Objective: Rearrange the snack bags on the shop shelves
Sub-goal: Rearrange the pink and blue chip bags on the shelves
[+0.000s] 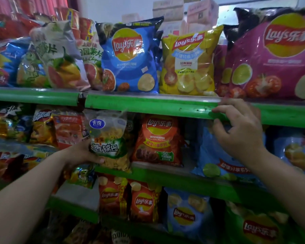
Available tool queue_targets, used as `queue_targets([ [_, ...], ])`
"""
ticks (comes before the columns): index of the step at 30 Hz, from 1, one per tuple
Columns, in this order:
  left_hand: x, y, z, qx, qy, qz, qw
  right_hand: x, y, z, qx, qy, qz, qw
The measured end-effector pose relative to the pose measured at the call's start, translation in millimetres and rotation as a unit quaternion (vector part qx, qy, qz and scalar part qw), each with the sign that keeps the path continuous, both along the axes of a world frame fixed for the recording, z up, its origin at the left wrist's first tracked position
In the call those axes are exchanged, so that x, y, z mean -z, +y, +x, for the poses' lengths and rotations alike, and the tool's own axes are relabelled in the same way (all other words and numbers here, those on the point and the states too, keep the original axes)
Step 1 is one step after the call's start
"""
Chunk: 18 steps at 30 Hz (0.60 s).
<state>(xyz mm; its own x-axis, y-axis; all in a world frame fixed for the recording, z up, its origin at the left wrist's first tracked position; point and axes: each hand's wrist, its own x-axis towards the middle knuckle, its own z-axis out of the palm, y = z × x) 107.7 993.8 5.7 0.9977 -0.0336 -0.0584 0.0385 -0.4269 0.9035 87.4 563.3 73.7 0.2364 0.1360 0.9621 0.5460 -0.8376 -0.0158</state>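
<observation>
Beside gripped clear bag (107, 136), orange bag (159, 140)

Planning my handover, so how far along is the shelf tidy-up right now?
Looks done: up top, the blue Lay's bag, yellow Lay's bag and pink Lay's bag stand upright. In hand: the left hand has a grip on a clear snack bag; the right hand reaches over the slumped light blue bag. Left: probably seating both beside the orange Lay's bag.
</observation>
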Motion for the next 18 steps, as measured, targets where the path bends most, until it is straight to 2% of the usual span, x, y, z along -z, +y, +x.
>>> queue_targets([
  [5,-1.6,8.2,6.2,0.030,0.023,0.029,0.999,-0.9,-4.2,-0.7,0.011,0.000,-0.011,1.000],
  [10,8.5,13.3,-2.6,0.075,0.061,0.149,0.984,-0.9,-5.1,-0.5,0.023,0.010,-0.023,0.999],
  [12,12.3,13.2,-1.3,0.062,0.052,0.125,0.989,-0.7,-5.6,0.3,0.026,0.015,-0.026,0.999],
  [16,-2.6,10.1,14.4,-0.004,0.006,-0.015,1.000,1.3,-5.0,0.4,0.028,0.010,-0.031,0.999],
  [18,-11.8,7.5,25.0,-0.010,-0.022,-0.026,0.999,2.5,-4.3,-0.2,0.029,0.008,-0.034,0.999],
])
